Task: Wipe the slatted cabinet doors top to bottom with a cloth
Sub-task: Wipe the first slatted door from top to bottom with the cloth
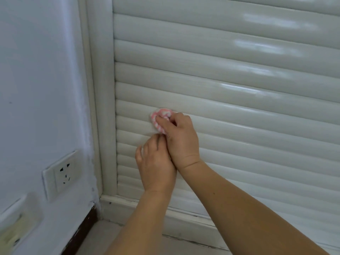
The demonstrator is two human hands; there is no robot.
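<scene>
A white wall [36, 80] carries a socket [61, 173] left of the slatted door [239, 111]. Near the door's lower left corner, the left hand [156, 166] curls loosely beneath the right hand [181, 140], which pinches a pink cloth [161, 116] against the slats.

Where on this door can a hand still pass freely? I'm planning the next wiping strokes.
Free: the slats right of the right hand, and those above the cloth up to the top. Crowded: the strip by the door frame, where the left hand sits under the right, both at the cloth.
</scene>
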